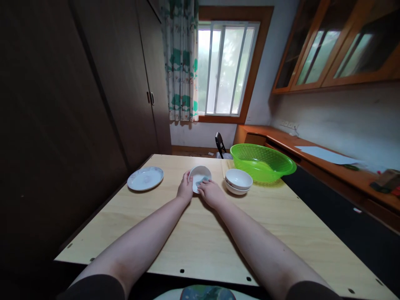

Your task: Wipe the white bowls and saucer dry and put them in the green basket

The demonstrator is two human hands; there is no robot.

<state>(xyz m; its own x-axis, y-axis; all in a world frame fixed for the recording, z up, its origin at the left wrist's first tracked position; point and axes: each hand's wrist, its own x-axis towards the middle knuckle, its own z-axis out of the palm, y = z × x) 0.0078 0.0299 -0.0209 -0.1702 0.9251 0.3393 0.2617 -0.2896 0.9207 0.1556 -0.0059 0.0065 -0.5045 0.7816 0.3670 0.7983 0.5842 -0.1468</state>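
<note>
A white bowl (200, 171) is tilted toward me above the middle of the wooden table (193, 233). My left hand (185, 187) grips its left rim, fingers behind and thumb at the edge. My right hand (211, 193) reaches into the bowl and presses a pale blue-green cloth (203, 180) against its inside. Much of the cloth is hidden under the fingers. Just right of my right hand stand two stacked white bowls (238, 180).
A white plate (145, 178) with a patterned rim lies at the left. Behind the stacked bowls are light chopsticks (223, 168) and a large green plastic basin (262, 162) at the table's far right corner. A dark folding chair (220, 143) stands beyond.
</note>
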